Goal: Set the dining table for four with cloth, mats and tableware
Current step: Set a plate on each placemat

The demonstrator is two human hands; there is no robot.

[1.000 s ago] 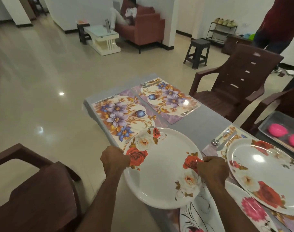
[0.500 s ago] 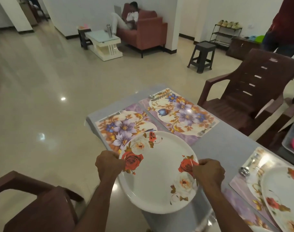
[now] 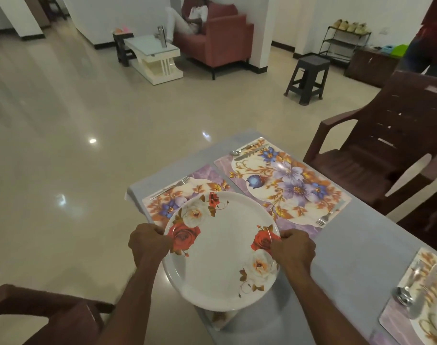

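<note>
Both hands, left hand (image 3: 147,242) and right hand (image 3: 293,250), pinch the floral plate (image 3: 221,250) by opposite rims, now carried farther over the near-left placemat (image 3: 173,199), so this setting's plate seems about to land.

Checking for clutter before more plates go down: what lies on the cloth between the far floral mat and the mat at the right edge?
Only bare grey tablecloth, per the head view.

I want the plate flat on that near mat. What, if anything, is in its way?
Nothing visible. The plate, held by left hand and right hand, overlaps the near mat; only a fork lies along the mat's far edge.
</note>
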